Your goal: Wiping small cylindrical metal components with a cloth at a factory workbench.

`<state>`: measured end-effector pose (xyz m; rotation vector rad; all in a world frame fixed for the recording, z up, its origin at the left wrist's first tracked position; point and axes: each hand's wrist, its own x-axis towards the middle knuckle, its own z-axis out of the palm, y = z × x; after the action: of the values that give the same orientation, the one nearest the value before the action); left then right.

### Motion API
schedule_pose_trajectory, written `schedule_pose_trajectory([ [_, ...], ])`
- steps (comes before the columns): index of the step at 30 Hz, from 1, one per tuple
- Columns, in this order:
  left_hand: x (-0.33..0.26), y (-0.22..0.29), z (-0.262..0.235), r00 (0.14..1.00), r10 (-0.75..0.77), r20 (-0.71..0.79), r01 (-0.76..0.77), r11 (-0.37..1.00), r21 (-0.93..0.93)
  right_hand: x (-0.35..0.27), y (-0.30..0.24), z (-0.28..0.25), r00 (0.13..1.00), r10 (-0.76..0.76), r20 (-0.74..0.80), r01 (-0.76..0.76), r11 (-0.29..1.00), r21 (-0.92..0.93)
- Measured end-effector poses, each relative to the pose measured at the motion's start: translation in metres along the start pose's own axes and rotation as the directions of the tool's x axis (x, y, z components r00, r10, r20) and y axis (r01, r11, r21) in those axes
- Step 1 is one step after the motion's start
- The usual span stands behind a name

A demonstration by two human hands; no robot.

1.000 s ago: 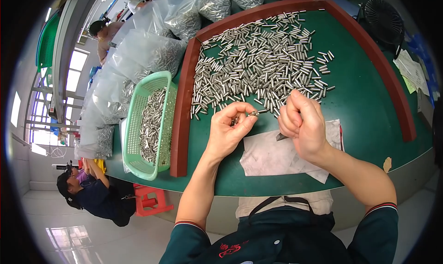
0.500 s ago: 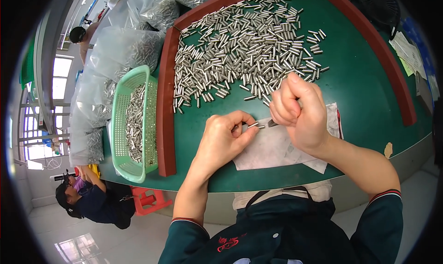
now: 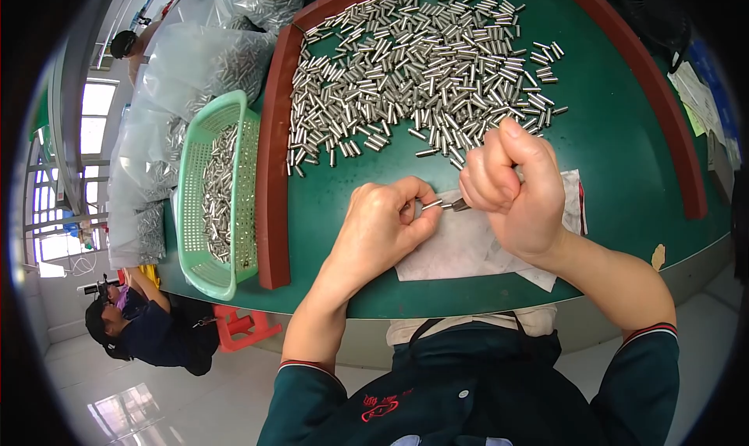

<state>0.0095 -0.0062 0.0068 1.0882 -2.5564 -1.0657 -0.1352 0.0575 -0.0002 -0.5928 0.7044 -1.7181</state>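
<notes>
My left hand [image 3: 382, 221] is closed, pinching a small silver metal pin [image 3: 432, 205] between thumb and forefinger. My right hand [image 3: 515, 192] is curled into a fist around a small tool [image 3: 460, 205]. Only the tool's dark metal tip shows, so its kind stays hidden. That tip points left and reaches the pin's end; whether they touch I cannot tell. Both hands are above a stained white cloth [image 3: 437, 262] on the green table. Beyond them spreads a large loose heap of similar metal pins [image 3: 413, 71].
A green plastic basket [image 3: 187, 235] holding pins stands at the left, beside a dark red wooden border [image 3: 273, 212] that frames the table. Clear bags of pins [image 3: 195, 63] line the far left. A person [image 3: 148, 321] is near a red stool [image 3: 242, 329]. A dark fan [image 3: 651, 17] stands far right.
The tool tip in my right hand and the pin in my left hand have come closer together. The whole view has shifted slightly.
</notes>
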Motion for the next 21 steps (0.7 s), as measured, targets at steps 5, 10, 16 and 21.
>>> schedule_pose_trajectory([
  [5, -0.001, -0.001, 0.0, 1.0, 0.011, 0.011, -0.01, 0.999, -0.033, 0.0, 0.002, 0.0, 1.0, 0.0, 0.005, 0.0, 1.0, -0.009],
  [10, 0.001, -0.002, -0.001, 0.999, -0.008, 0.032, 0.01, 0.999, -0.046, -0.003, 0.005, 0.002, 0.999, -0.03, 0.01, 0.031, 0.999, -0.044],
  [16, 0.002, 0.0, -0.003, 0.998, -0.019, 0.054, 0.019, 1.0, -0.012, -0.006, 0.012, 0.003, 0.994, -0.086, 0.061, 0.093, 0.989, -0.119],
  [21, 0.0, -0.001, -0.002, 0.997, -0.053, 0.047, 0.055, 0.997, -0.049, -0.001, 0.004, 0.006, 0.999, -0.032, -0.025, 0.029, 0.993, -0.111],
])
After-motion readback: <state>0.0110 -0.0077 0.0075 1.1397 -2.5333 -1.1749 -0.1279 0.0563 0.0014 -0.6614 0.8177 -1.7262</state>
